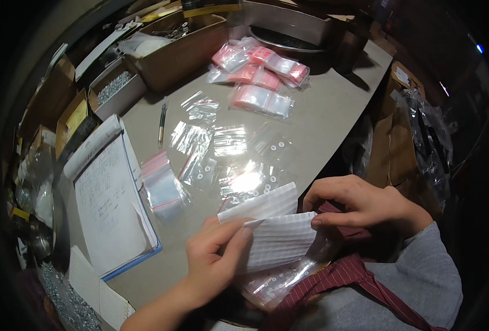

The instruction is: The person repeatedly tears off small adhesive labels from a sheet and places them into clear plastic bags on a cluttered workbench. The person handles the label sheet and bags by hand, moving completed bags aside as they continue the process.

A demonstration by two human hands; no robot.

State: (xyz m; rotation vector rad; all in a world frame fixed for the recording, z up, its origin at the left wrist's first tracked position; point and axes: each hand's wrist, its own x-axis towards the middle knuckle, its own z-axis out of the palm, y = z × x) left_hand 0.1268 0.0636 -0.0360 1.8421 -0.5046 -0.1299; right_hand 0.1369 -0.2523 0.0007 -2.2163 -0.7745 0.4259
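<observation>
"What's closest to the body?"
"Clear plastic (274, 282) with small white rings, just beneath the white bubbled wrap (280, 243)."
"And the wrap itself?"
"At the worktop's (332, 107) near edge: the left hand (214, 254) pinches one side in its fingers, and the right hand's (365, 204) fingers grasp the upper right corner."
"Farther on?"
"Small clear bags (230, 140) mid-worktop, a notepad (109, 198) toward the left edge, then a pen (162, 124), and red-and-clear bags (255, 99) toward the far edge."
</observation>
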